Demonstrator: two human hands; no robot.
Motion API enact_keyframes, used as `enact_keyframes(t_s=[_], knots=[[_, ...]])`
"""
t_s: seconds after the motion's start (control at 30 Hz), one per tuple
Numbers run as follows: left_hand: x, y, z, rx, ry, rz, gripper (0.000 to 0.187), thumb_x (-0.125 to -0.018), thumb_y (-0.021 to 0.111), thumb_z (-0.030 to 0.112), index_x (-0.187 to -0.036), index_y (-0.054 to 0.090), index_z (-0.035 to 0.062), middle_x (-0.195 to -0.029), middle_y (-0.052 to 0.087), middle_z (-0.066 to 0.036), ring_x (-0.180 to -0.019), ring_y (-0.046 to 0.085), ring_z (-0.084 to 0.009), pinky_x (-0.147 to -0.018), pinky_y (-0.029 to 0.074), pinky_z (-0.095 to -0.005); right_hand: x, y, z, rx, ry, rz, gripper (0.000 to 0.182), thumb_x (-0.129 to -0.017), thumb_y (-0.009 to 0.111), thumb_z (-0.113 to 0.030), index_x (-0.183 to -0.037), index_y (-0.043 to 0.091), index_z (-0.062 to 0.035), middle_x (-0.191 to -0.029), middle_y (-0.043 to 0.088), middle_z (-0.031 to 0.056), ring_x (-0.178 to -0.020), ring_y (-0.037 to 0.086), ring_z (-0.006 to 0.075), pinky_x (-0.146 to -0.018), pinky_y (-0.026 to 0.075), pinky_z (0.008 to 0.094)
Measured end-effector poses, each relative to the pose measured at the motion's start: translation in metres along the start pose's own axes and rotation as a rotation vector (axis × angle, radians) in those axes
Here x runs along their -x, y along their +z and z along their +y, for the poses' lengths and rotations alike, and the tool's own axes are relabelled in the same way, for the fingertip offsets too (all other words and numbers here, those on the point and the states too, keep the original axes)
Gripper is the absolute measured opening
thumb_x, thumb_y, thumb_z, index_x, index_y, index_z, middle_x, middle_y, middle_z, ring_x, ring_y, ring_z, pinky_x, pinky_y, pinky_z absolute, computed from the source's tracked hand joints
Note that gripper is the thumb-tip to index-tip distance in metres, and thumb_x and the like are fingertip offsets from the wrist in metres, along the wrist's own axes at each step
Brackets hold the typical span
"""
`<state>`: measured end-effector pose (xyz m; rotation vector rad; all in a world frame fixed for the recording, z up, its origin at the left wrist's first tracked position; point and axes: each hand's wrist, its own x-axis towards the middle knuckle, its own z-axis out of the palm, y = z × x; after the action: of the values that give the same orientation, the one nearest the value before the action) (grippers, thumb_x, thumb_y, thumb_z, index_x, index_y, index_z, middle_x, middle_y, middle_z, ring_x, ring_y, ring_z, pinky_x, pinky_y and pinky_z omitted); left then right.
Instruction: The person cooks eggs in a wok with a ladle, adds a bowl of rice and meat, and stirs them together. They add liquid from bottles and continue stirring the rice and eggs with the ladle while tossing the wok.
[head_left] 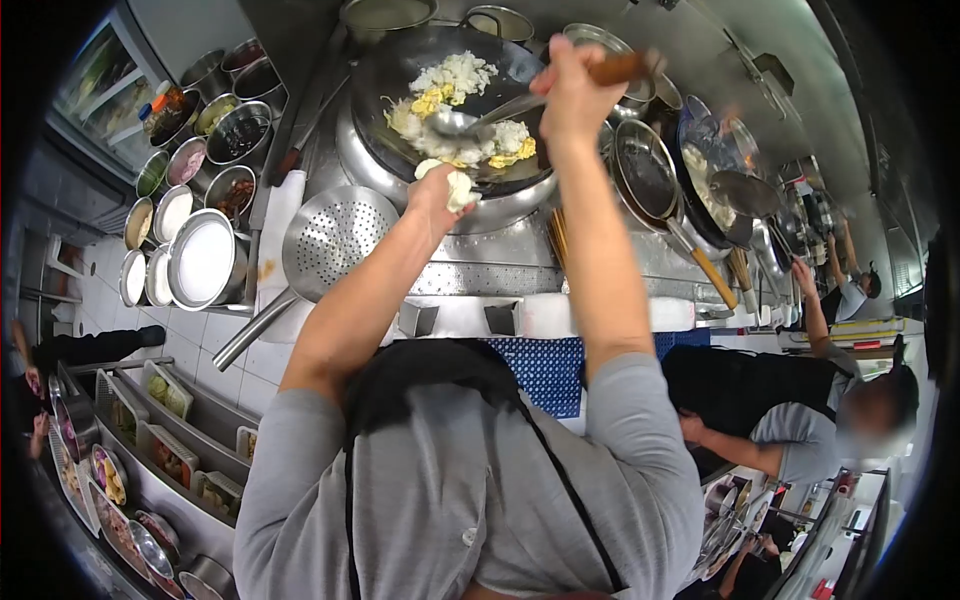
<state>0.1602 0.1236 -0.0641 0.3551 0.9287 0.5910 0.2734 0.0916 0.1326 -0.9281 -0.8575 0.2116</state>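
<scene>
My right hand (pixel 578 100) is wrapped round the wooden-handled ladle (pixel 512 106), raised over the right side of the wok. The ladle's bowl rests in the food, tilted. White rice (pixel 455 72) with yellow egg (pixel 432 101) lies in patches across the dark wok (pixel 385 75). My left hand (pixel 432 194) is closed on a folded pale cloth (pixel 461 190) at the wok's near rim. How the fingers grip the rim under the cloth is hidden.
A perforated strainer (pixel 338 240) lies left of the wok. Metal containers of ingredients (pixel 202 258) stand further left. At the right are a strainer pan (pixel 645 170) and a second wok (pixel 700 190), where a co-worker (pixel 800 430) stands. Food trays (pixel 165 450) sit at lower left.
</scene>
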Motion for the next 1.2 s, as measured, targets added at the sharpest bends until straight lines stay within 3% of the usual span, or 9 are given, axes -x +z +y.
enact_keyframes(t_s=[0.13,0.27,0.33,0.53,0.67,0.73,0.9,1.0,1.2], knots=[[0.145,0.027,0.032,-0.001,-0.125,-0.079,0.02,-0.097,0.045,0.028,-0.101,0.054,0.0096,-0.087,0.06,-0.007,-0.072,0.062,-0.0238,-0.049,0.05,-0.0354,-0.012,0.01,-0.127,-0.165,0.078,-0.151,0.032,-0.091,0.063,-0.015,-0.063,0.051,-0.0078,-0.047,0.04,0.0011,-0.038,0.041,0.0145,-0.043,0.041,0.0303],[0.106,0.018,0.024,-0.035,-0.096,-0.08,0.016,-0.095,0.049,0.026,-0.093,0.055,0.0109,-0.083,0.06,-0.007,-0.076,0.06,-0.0247,-0.059,0.05,-0.0378,-0.028,0.02,-0.051,-0.038,0.159,0.073,0.027,-0.087,0.073,-0.02,-0.08,0.048,-0.0103,-0.052,0.044,-0.0017,-0.037,0.044,0.0105,-0.034,0.036,0.0265],[0.069,-0.012,-0.007,0.069,0.079,-0.135,0.014,-0.094,0.05,0.023,-0.096,0.055,0.0101,-0.089,0.063,-0.009,-0.078,0.062,-0.0257,-0.058,0.051,-0.0394,-0.055,0.013,0.005,-0.05,-0.068,0.015,0.026,-0.087,0.072,-0.018,-0.08,0.048,-0.0101,-0.052,0.043,-0.0009,-0.037,0.043,0.0124,-0.034,0.036,0.0279],[0.202,-0.011,-0.002,-0.049,-0.159,-0.056,0.016,-0.093,0.044,0.022,-0.103,0.053,0.0131,-0.089,0.064,-0.008,-0.078,0.064,-0.0242,-0.055,0.05,-0.0382,-0.093,0.034,-0.122,0.084,0.102,-0.026,0.029,-0.086,0.071,-0.019,-0.072,0.047,-0.0106,-0.052,0.042,-0.0014,-0.036,0.038,0.0125,-0.033,0.032,0.0286],[0.119,0.016,0.02,-0.053,-0.123,-0.076,0.014,-0.089,0.053,0.025,-0.095,0.056,0.0124,-0.089,0.065,-0.006,-0.079,0.063,-0.0247,-0.058,0.05,-0.0367,-0.05,0.039,-0.113,0.335,0.16,0.095,0.029,-0.085,0.071,-0.016,-0.066,0.049,-0.0102,-0.049,0.043,-0.0007,-0.034,0.041,0.0129,-0.033,0.032,0.0281],[0.067,-0.017,-0.018,-0.071,-0.046,-0.161,0.012,-0.088,0.054,0.022,-0.096,0.056,0.0131,-0.089,0.064,-0.007,-0.078,0.063,-0.0241,-0.056,0.05,-0.0374,-0.053,0.023,-0.047,0.081,0.011,0.037,0.027,-0.085,0.07,-0.014,-0.068,0.049,-0.01,-0.05,0.045,0.0004,-0.034,0.043,0.0133,-0.033,0.033,0.0286],[0.149,-0.032,-0.035,-0.112,-0.076,-0.123,0.018,-0.085,0.052,0.017,-0.104,0.054,0.0139,-0.085,0.063,-0.009,-0.065,0.062,-0.0242,-0.049,0.05,-0.0423,-0.081,0.02,-0.092,-0.043,0.136,-0.028,0.026,-0.084,0.069,-0.011,-0.07,0.047,-0.0107,-0.05,0.042,-0.0013,-0.034,0.039,0.0124,-0.033,0.033,0.0266],[0.108,-0.005,0.008,-0.05,-0.017,-0.134,0.014,-0.089,0.049,0.026,-0.091,0.057,0.014,-0.078,0.063,-0.005,-0.066,0.064,-0.0218,-0.043,0.046,-0.0315,-0.07,0.024,-0.112,0.028,0.134,-0.037,0.025,-0.084,0.069,-0.011,-0.071,0.048,-0.0108,-0.05,0.042,-0.0022,-0.034,0.039,0.0119,-0.033,0.033,0.0262],[0.017,-0.019,0.034,-0.195,-0.066,-0.11,0.014,-0.084,0.057,0.03,-0.083,0.059,0.0162,-0.074,0.062,-0.001,-0.064,0.062,-0.0192,-0.045,0.042,-0.03,-0.027,-0.016,-0.139,-0.187,-0.332,-0.242,0.038,-0.094,0.057,-0.016,-0.06,0.041,-0.01,-0.046,0.037,0.0005,-0.037,0.038,0.0131,-0.042,0.041,0.0303]])
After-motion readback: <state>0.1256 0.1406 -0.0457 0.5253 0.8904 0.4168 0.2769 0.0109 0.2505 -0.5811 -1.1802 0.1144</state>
